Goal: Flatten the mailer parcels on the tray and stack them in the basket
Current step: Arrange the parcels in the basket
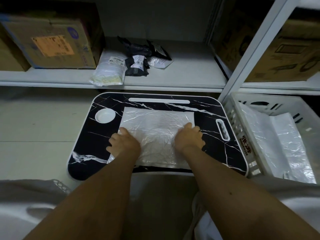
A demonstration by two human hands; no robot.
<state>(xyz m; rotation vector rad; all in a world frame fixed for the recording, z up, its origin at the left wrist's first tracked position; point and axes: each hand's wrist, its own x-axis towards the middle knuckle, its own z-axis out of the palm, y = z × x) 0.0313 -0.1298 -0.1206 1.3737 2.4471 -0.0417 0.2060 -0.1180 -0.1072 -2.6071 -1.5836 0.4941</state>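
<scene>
Both hands, left hand (123,144) and right hand (189,137), press flat on a crinkly white mailer (155,135) lying on the black marble-look tray (216,111), white basket (242,129) just beside it.

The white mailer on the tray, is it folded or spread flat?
Spread flat: the white mailer lies open on the tray, wrinkled.

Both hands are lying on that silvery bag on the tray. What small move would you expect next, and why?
Probably sliding the left hand and right hand outward to smooth the white mailer. It looks creased, and both hands press its near half on the tray; the basket already holds flattened mailers.
</scene>
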